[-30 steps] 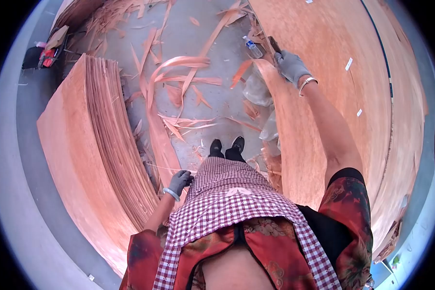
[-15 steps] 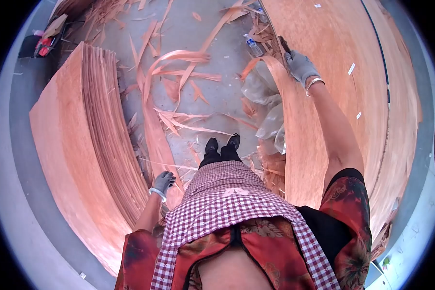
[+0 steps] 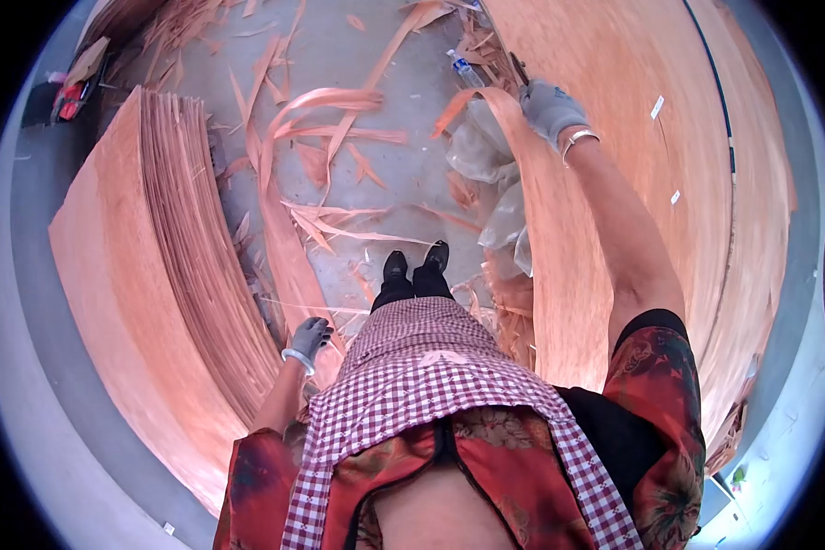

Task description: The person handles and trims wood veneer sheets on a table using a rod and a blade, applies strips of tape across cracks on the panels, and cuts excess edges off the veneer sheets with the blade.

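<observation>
Gloved in grey, my right hand is closed on a dark tool at the left edge of the right-hand stack of wood veneer sheets. A curled veneer strip hangs off that edge beside the hand. My left hand, also gloved, hangs low beside the checked apron, near the left stack of veneer. Its fingers are slightly bent and apart, and nothing shows in them.
Long veneer scraps litter the floor ahead of my shoes. Clear plastic wrap and a water bottle lie beside the right stack. At the far left is a red and black object.
My left hand has moved left, away from the apron, and its fingers have spread. My right hand, still on the tool, stays by the stack edge. The whole view has shifted a little.
</observation>
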`<state>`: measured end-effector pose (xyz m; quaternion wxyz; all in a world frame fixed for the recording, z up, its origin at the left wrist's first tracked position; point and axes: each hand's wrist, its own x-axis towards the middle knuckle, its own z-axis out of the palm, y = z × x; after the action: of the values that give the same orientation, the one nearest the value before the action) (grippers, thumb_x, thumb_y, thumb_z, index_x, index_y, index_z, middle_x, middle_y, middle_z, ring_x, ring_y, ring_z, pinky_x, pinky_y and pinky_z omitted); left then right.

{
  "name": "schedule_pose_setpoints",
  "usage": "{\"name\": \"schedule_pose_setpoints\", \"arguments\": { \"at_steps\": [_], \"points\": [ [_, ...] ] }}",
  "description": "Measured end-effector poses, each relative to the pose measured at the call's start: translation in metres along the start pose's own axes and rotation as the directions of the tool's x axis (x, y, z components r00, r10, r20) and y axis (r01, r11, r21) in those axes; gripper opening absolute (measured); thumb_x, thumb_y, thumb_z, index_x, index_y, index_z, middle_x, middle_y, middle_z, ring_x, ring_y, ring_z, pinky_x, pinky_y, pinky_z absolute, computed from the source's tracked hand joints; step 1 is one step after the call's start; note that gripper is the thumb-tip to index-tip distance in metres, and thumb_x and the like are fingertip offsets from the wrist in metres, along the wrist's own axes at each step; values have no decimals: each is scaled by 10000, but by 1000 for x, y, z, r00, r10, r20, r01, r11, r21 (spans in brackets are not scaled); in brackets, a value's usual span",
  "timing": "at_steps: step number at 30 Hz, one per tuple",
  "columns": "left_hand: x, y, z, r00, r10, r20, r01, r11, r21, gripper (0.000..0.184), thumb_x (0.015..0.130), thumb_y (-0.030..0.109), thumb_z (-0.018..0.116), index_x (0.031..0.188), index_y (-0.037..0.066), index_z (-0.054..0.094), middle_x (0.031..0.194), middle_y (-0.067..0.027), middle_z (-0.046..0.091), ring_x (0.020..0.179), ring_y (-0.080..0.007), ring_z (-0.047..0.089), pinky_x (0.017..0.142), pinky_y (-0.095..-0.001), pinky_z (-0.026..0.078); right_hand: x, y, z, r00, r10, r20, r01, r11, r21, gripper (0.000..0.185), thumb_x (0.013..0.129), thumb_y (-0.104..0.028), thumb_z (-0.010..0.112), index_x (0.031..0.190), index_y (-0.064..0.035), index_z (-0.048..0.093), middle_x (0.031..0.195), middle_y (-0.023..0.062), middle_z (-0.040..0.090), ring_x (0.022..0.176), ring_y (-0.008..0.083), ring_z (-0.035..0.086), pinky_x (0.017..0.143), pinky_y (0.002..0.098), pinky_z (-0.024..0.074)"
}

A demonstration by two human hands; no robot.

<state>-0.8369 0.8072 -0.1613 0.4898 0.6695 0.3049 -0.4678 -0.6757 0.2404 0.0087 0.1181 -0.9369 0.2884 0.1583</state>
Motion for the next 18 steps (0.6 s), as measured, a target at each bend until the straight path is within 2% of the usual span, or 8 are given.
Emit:
{"name": "schedule_pose_setpoints", "arguments": {
  "at_steps": [4, 9, 13, 14, 16, 17, 18],
  "points": [
    [17, -3, -1, 999, 8, 32, -9, 999, 33, 209, 889, 225, 542, 982, 41, 573, 782, -60, 627, 636, -124, 556, 571, -240, 436, -39, 11, 0, 999, 5, 47, -8, 997, 76, 360, 873, -315, 429, 1011, -54, 635, 1040, 201, 615, 1002, 392, 570, 849, 437, 453],
    [43, 18, 10, 993, 67, 99, -79, 989, 123, 223, 882, 221, 541, 983, 26, 581, 777, -71, 631, 639, -128, 563, 559, -242, 443, -108, 40, 30, 988, 123, 90, -127, 991, 45, 427, 911, -374, 356, 983, -30, 598, 998, 231, 613, 979, 395, 575, 840, 455, 450],
    [56, 86, 48, 967, 161, 196, -219, 920, 324, 320, 862, 267, 521, 979, -24, 587, 766, -91, 631, 652, -138, 580, 569, -254, 458, -180, 62, 54, 960, 237, 149, -242, 970, 13, 435, 921, -400, 341, 962, -23, 552, 954, 246, 617, 933, 406, 584, 817, 478, 445],
    [66, 101, 64, 938, 224, 265, -299, 908, 293, 323, 859, 266, 517, 948, -33, 602, 763, -90, 631, 641, -132, 582, 572, -254, 460, -192, 65, 58, 950, 265, 168, -270, 963, 10, 435, 922, -404, 339, 959, -22, 545, 949, 247, 617, 924, 408, 585, 813, 482, 444],
    [42, 158, 118, 852, 290, 435, -469, 791, 392, 311, 853, 257, 522, 901, -39, 607, 738, -77, 616, 616, -125, 565, 568, -258, 457, -207, 71, 67, 939, 296, 174, -302, 953, 7, 428, 925, -401, 334, 961, -30, 544, 952, 242, 619, 923, 410, 583, 811, 484, 441],
    [45, 173, 147, 757, 334, 562, -532, 814, 233, 304, 850, 247, 525, 870, -48, 598, 723, -65, 592, 628, -110, 548, 579, -253, 455, -213, 73, 70, 933, 311, 181, -317, 948, 6, 424, 926, -400, 332, 963, -34, 543, 954, 239, 619, 922, 412, 581, 810, 486, 440],
    [14, 202, 183, 759, 326, 564, -557, 773, 303, 334, 866, 287, 533, 869, -41, 590, 736, -41, 570, 645, -96, 527, 596, -243, 444, -216, 77, 73, 946, 279, 162, -287, 958, 27, 421, 927, -400, 330, 968, -41, 545, 952, 234, 621, 925, 410, 580, 811, 484, 439]
  ]
}}
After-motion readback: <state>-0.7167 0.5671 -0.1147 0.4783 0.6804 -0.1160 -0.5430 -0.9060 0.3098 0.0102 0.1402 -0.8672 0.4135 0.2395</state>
